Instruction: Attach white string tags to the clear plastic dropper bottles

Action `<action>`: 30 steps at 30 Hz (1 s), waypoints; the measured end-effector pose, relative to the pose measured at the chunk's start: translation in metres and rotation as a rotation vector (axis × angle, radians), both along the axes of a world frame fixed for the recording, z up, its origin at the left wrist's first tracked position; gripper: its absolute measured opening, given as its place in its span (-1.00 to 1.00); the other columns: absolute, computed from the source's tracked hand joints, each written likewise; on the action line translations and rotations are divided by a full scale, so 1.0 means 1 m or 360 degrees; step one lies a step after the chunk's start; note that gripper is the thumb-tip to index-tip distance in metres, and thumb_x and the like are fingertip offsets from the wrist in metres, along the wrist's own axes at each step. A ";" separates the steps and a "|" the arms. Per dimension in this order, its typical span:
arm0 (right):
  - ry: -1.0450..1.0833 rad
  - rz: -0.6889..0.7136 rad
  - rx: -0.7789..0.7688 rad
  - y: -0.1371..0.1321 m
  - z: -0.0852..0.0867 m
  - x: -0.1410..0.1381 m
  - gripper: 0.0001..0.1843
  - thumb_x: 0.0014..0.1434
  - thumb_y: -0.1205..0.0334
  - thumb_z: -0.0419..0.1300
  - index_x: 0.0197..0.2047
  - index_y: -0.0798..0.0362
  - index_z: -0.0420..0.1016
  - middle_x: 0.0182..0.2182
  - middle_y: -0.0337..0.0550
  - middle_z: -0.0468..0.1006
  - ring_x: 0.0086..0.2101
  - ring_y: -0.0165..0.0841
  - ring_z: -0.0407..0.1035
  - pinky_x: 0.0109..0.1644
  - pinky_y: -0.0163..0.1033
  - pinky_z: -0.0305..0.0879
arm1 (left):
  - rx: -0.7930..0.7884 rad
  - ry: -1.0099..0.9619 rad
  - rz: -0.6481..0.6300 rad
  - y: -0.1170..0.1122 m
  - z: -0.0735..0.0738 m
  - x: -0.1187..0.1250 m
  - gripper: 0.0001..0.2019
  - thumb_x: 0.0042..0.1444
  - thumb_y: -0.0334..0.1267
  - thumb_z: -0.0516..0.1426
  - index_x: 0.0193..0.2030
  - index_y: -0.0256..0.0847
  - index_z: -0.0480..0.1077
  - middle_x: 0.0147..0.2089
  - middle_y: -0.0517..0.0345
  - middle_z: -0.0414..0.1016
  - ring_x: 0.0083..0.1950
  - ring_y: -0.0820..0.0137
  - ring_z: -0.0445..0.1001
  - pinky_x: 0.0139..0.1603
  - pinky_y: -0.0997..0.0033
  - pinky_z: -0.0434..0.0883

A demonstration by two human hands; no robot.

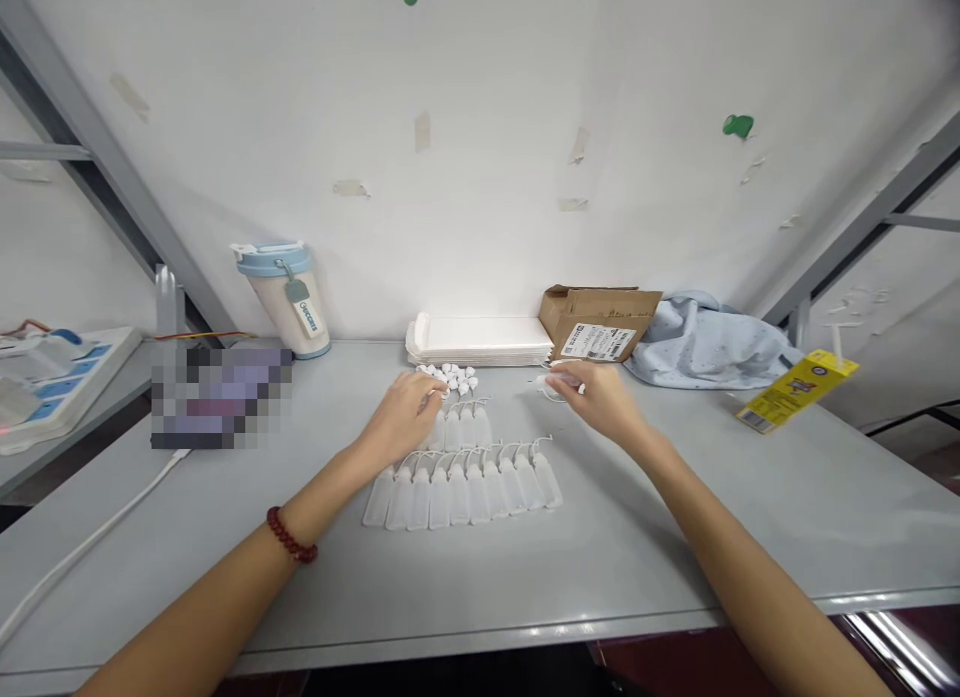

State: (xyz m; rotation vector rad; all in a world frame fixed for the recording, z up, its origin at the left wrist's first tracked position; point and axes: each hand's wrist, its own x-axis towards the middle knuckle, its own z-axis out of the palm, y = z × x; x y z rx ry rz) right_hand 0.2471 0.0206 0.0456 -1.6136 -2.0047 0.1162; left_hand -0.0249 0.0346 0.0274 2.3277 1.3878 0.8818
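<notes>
Several small white squeeze bottles (465,489) lie in a row on the grey table (570,567), with a shorter row (461,425) behind them. A heap of small white caps (451,376) sits further back. My left hand (401,413) reaches over the short row toward the caps, fingers curled and pinched at the heap's edge; what they hold is too small to name. My right hand (596,395) is closed on a small white bottle (555,382) just right of the caps.
A blue-lidded tumbler (289,297) stands back left. A stack of white trays (480,339), an open cardboard box (598,322) and a pale blue cloth (705,342) line the wall. A yellow carton (795,389) lies right. A white cable (82,547) crosses the left.
</notes>
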 end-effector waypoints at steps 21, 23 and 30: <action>-0.0166 0.0051 -0.0610 0.007 0.009 0.052 -0.86 -0.05 0.21 0.20 -0.37 0.05 0.47 -0.32 -0.12 0.55 -0.26 -0.25 0.41 -0.28 -0.28 0.28 | -0.0056 0.0362 -0.0216 0.005 -0.023 -0.005 -0.52 0.28 -0.01 -0.24 0.01 -0.20 0.37 0.03 -0.03 0.35 0.25 0.08 0.04 0.21 -0.06 0.11; -0.0236 -0.0002 -0.0625 0.008 0.007 0.054 -0.88 -0.07 0.25 0.21 -0.39 0.07 0.46 -0.34 -0.11 0.55 -0.29 -0.26 0.42 -0.30 -0.29 0.28 | -0.0067 0.0386 -0.0200 0.004 -0.021 -0.004 -0.50 0.28 0.00 -0.25 0.02 -0.21 0.36 0.05 -0.04 0.34 0.25 0.06 0.03 0.21 -0.06 0.10; -0.0339 -0.0201 -0.0564 0.011 0.000 0.059 -0.83 -0.13 0.30 0.24 -0.36 0.09 0.43 -0.33 -0.06 0.52 -0.31 -0.23 0.39 -0.36 -0.28 0.22 | -0.0106 0.0475 -0.0162 -0.001 -0.016 -0.001 -0.50 0.28 0.01 -0.24 0.07 -0.20 0.33 0.09 -0.04 0.33 0.27 0.04 0.01 0.18 -0.05 0.13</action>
